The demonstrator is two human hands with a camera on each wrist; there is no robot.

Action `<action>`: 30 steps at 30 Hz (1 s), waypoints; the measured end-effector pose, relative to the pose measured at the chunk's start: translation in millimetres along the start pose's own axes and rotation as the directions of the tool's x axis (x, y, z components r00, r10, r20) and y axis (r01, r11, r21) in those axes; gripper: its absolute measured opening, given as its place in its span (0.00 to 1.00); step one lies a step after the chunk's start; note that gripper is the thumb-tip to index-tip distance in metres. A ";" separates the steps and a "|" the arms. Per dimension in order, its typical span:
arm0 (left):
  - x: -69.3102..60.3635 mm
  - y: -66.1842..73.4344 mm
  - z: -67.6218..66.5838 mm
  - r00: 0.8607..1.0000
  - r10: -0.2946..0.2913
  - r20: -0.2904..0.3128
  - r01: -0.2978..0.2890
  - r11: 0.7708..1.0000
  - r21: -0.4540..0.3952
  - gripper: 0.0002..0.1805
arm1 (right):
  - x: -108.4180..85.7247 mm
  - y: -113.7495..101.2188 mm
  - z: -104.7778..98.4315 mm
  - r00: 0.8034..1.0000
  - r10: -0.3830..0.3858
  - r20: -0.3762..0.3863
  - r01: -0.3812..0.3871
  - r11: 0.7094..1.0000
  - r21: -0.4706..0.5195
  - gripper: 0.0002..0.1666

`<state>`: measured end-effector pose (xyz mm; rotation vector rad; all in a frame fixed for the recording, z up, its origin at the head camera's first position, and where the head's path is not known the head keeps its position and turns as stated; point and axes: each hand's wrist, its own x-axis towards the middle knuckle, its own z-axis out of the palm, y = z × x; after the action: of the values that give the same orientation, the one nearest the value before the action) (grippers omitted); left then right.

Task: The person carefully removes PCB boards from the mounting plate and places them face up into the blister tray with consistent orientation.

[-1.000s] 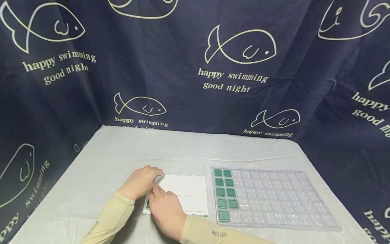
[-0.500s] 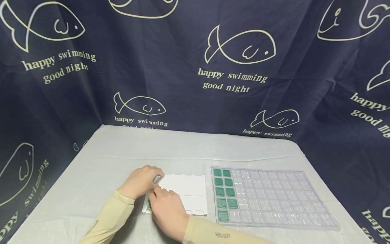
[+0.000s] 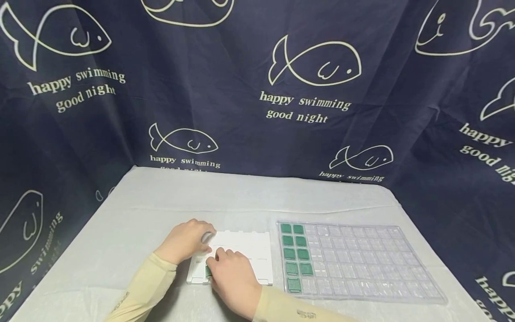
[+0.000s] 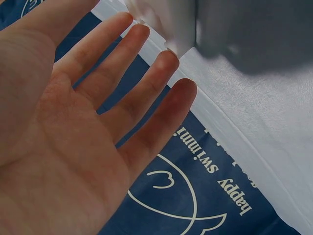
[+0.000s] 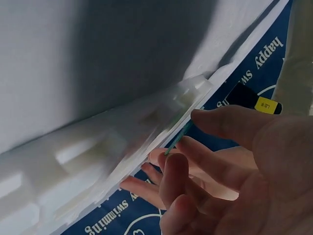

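Note:
A white plastic tray (image 3: 259, 246) with shallow recesses lies in front of me on the table. My left hand (image 3: 186, 240) is at its far left corner; in the left wrist view the fingers are fairly straight, their tips at the tray's edge. Over the tray's near left part, my right hand (image 3: 235, 278) pinches a small green circuit board (image 3: 208, 270) between thumb and index finger. In the right wrist view that board (image 5: 179, 137) shows edge-on as a thin green strip, tilted above the white tray.
To the right lies a clear compartment tray (image 3: 362, 261) with several green circuit boards (image 3: 296, 253) in its two left columns. A white cloth (image 3: 249, 192) covers the table. Behind hangs a dark blue fish-print curtain (image 3: 241, 80).
My right hand has moved a little to the right with the green board, uncovering the white tray's near left corner. The left hand has stayed at the far left corner.

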<state>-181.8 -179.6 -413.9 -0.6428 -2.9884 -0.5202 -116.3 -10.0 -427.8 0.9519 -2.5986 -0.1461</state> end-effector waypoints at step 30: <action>0.9 -3.5 4.4 1.000 0.003 -0.001 -0.003 1.000 0.003 0.21 | -37.0 45.4 -12.4 0.999 0.052 -0.013 -0.050 0.990 0.129 0.14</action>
<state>-183.8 -180.9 -419.1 -0.6463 -2.9862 -0.5149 -113.0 48.9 -417.6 0.9245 -2.6405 0.0429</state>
